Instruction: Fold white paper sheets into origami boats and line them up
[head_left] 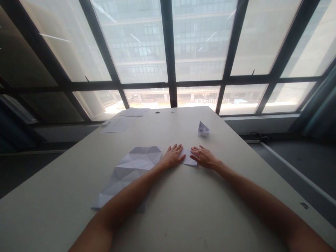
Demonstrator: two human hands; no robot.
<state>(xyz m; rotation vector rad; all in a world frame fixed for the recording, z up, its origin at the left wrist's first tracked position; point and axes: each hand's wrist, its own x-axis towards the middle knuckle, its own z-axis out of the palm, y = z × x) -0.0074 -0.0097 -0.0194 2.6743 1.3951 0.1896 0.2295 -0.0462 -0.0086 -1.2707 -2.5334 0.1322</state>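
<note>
A small folded piece of white paper (188,159) lies flat on the white table between my hands. My left hand (172,156) rests palm down on its left side, fingers stretched out and a little apart. On the right side my right hand (204,156) presses down on the same paper, its fingers extended toward the left. The fingers cover both ends of the paper, so only its middle shows. Left of my left hand spreads a large creased sheet of paper (136,162), partly hidden under my left forearm. Beyond my right hand stands a folded paper boat (203,129).
Several flat white sheets (118,124) lie at the table's far left corner. A small dark object (304,205) sits near the right edge of the table (178,217). Tall windows with dark frames (169,52) rise past the far end. Curtains hang on both sides.
</note>
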